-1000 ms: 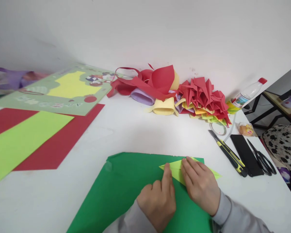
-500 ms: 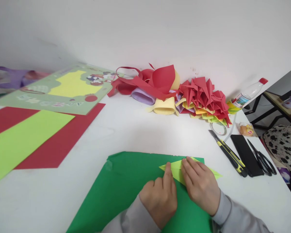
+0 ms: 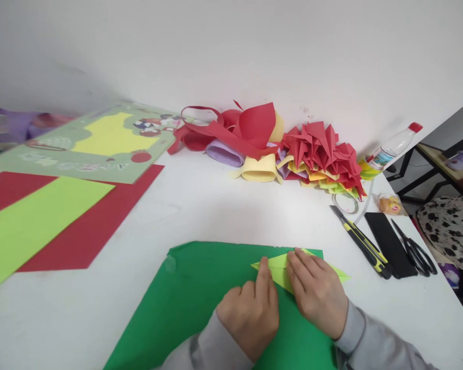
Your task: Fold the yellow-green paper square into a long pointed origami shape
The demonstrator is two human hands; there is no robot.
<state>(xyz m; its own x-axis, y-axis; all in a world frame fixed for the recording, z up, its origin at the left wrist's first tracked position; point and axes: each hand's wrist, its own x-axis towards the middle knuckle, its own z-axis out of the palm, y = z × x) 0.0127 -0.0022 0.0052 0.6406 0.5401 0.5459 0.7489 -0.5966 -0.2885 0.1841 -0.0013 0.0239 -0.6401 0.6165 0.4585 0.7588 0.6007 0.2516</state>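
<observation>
A lime-yellow folded paper piece (image 3: 280, 273), pointed at both ends, lies on a green sheet (image 3: 200, 293). My left hand (image 3: 251, 313) presses its index fingertip on the piece near the left point, with the other fingers curled under and nothing in them. Stretched out flat, the fingers of my right hand (image 3: 318, 293) rest across the middle of the same piece and cover part of it. Its right point shows beyond that hand. My left thumb is hidden.
On the right lie a utility knife (image 3: 361, 242), a black flat object (image 3: 391, 245), scissors (image 3: 414, 249), a tape roll (image 3: 345, 203) and a bottle (image 3: 393, 146). Red folded paper (image 3: 318, 146) is piled by the wall. Red (image 3: 100, 231) and lime sheets (image 3: 42, 226) lie left.
The whole view has shifted slightly, with things appearing a little further left. Both hands keep nearly the same place on the folded paper.
</observation>
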